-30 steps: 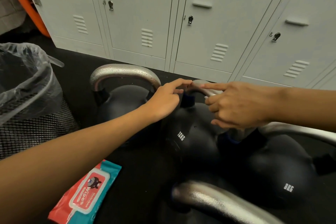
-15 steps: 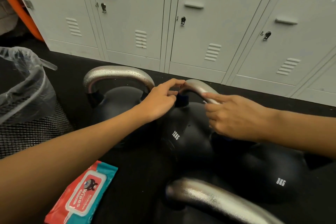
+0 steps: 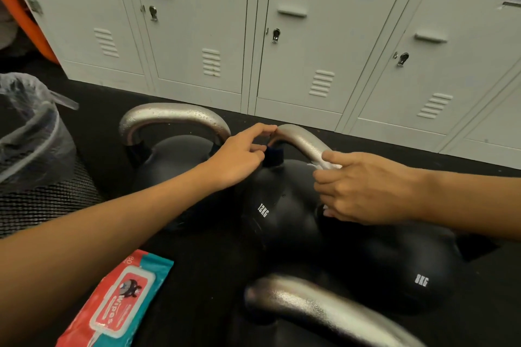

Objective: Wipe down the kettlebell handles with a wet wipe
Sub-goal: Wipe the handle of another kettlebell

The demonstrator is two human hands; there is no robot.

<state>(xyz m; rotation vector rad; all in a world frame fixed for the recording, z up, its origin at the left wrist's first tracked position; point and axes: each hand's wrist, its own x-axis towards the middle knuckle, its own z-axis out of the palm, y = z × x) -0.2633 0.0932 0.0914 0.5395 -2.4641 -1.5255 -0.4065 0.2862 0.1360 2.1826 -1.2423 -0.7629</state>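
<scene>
step: 12KG kettlebell handle [image 3: 301, 139] being wiped | right hand [image 3: 366, 186] is wrapped round wet wipe [image 3: 327, 164] on handle's right leg | left hand [image 3: 242, 155] is pinched at left end | arch runs left-right between them

A row of pale grey lockers [image 3: 310, 36] lines the back wall, one with a padlock [image 3: 33, 3]. At left stands a black mesh bin [image 3: 42, 200] lined with a clear bag [image 3: 25, 121], on the dark floor [image 3: 93, 110].

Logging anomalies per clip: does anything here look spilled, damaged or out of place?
Nothing stands out. The droplets on the far kettlebell handle fit wet wiping; the wipes pack lies flat on the floor beside the weights.
</scene>
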